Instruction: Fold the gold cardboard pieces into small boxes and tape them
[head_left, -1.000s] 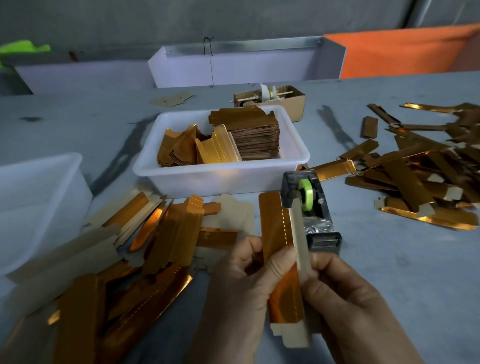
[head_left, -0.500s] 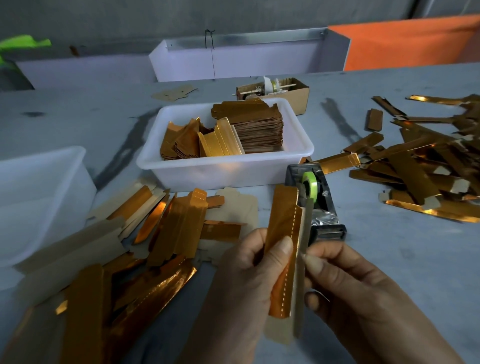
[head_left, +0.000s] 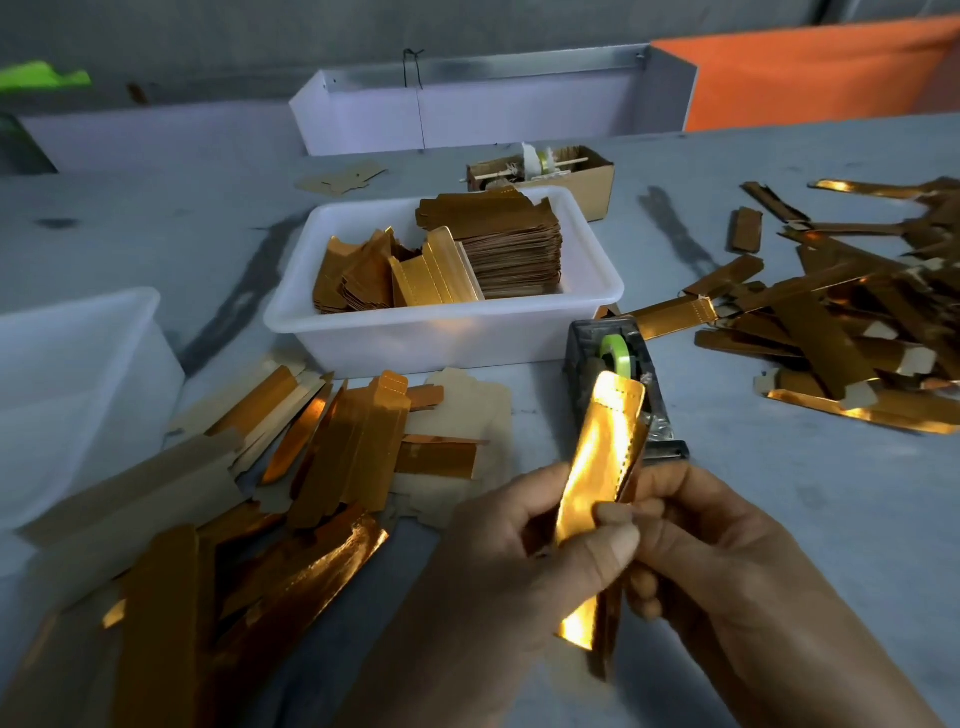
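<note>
Gold cardboard piece (head_left: 597, 457) upright, hands pinching it

Bare table (head_left: 779, 519) lies right of the tape dispenser (head_left: 618, 384); loose gold pieces (head_left: 311, 467) crowd the left.

Two bare hands were in view, entering from the lower edge of the frame. The left hand (head_left: 498, 561) and the right hand (head_left: 727, 566) carried no gloves, rings, watches or bands on any visible part. Both forearms were uncovered as far as the frame edge; no sleeve or cuff was visible. The left thumbnail was short and unpainted. Fingernails of the right hand were not clearly seen. No markings were noted.
</note>
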